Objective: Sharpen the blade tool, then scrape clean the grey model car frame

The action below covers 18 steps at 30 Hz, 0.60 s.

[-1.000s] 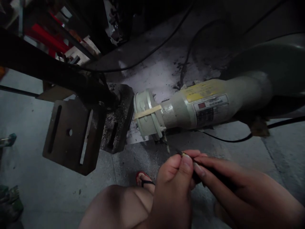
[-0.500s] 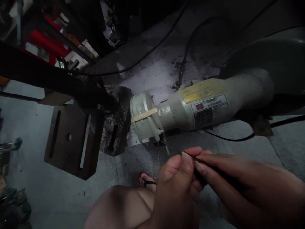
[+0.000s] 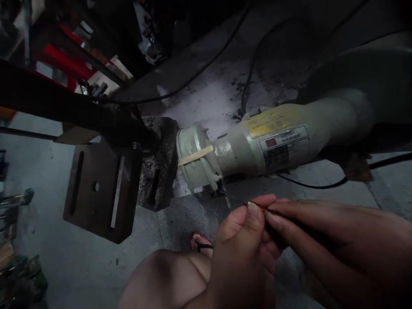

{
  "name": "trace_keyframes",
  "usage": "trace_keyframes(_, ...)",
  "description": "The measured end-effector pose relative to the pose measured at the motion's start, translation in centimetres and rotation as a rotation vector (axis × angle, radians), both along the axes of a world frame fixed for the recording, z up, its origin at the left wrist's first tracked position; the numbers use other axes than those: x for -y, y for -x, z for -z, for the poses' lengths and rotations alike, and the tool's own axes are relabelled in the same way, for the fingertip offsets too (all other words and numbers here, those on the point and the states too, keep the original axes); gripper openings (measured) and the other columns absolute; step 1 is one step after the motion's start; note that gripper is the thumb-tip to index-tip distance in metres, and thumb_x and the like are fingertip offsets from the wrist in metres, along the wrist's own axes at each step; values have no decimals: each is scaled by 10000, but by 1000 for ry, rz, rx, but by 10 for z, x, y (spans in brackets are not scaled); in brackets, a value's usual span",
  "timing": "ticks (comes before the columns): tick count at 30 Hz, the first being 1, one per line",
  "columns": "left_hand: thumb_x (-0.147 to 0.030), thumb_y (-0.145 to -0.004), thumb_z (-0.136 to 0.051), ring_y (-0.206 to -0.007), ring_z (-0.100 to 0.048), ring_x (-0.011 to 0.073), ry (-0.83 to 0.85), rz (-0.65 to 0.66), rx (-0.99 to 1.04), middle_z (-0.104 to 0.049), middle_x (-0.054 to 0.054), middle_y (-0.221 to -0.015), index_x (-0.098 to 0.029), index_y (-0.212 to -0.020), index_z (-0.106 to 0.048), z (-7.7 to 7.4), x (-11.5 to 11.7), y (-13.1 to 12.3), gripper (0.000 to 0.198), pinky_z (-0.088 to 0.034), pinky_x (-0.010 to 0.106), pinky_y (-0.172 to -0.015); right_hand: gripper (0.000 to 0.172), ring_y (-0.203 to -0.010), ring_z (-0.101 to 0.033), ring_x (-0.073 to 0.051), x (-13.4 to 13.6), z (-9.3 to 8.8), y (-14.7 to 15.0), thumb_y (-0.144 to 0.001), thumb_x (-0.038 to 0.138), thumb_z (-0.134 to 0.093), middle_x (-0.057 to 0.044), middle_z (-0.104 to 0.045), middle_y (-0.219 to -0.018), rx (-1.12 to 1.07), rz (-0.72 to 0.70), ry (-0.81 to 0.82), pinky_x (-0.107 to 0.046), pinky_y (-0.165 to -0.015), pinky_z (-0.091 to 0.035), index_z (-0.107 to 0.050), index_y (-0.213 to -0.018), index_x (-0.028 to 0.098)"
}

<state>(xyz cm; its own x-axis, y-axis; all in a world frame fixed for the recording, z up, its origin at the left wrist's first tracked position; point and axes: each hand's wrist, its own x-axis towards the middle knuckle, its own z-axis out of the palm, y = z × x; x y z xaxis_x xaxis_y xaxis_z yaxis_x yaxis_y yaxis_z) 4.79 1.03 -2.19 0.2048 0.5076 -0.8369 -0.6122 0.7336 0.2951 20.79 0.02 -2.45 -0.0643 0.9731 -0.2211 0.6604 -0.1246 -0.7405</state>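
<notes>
Low in front of me, my left hand [image 3: 240, 244] is closed, its thumb pressing a small gold-coloured piece [image 3: 249, 202] against the forefinger. From the other side my right hand [image 3: 309, 227] pinches a thin reddish strip or wire [image 3: 264, 209], which runs toward the gold-coloured piece. Fingers cover most of both, so their exact kind does not show. Just beyond my hands lies a pale green bench grinder [image 3: 238, 150] with a yellow label and a strip of tape around its round end cover.
To the left stands a dark drill press with a slotted metal table [image 3: 101, 193]; metal shavings [image 3: 154, 163] litter its base. A black cable [image 3: 206, 71] crosses behind the grinder. My knee [image 3: 164, 274] and sandalled foot [image 3: 201, 243] are below. Red stools [image 3: 61, 60] show at upper left.
The view has shifted slightly. My two hands keep the same pinch, and a little more of the reddish strip shows between them.
</notes>
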Motion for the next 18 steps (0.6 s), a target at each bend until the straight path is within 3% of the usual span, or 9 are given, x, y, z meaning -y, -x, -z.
trace_keyframes(6,-561,-881,-1098,-1288,-853,369,-29,22,-9,-898,175,-1293,-162,-1197,-903,2,0,1,545,-631,596,-1277,326,-1016,-975,-307,-5,3,-2,-1163,470,-663,62,-973,-1243,-21,9,-20,-329,-820,-821,-973,-1262,458)
trace_keyframes(18,-567,-831,-1129,-1239,-857,345,-10,4,-19,-893,148,-1219,-171,-1168,-908,1,0,0,565,-630,586,-1273,338,-1010,-975,-291,-2,-2,-4,-1193,469,-638,74,-972,-1235,10,-8,-30,-311,-761,-812,-967,-1271,460)
